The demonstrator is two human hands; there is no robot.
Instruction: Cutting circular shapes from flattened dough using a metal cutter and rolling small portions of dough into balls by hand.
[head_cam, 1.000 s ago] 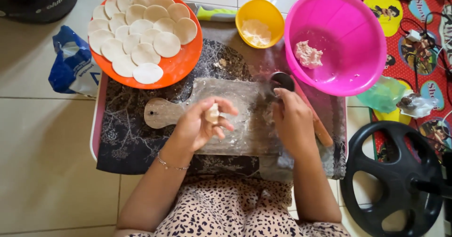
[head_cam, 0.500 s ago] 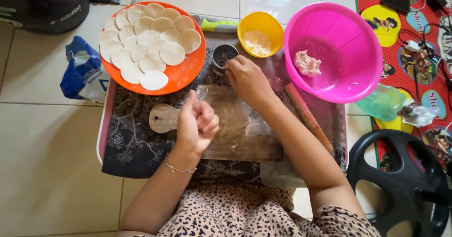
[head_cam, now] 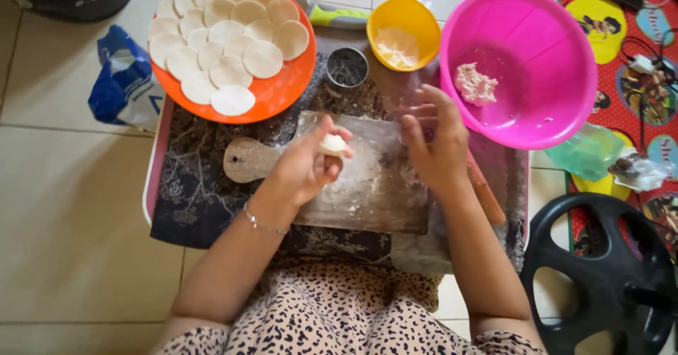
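the left hand (head_cam: 305,166) pinches a small dough ball (head_cam: 333,144) over the floured wooden board (head_cam: 367,185), kept off the surface, while the right hand (head_cam: 436,143) hovers beside it, fingers spread and empty, near the pink bowl (head_cam: 522,65).

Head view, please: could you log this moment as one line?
left hand: holds small white dough ball | right hand: open, empty | below: floured wooden board
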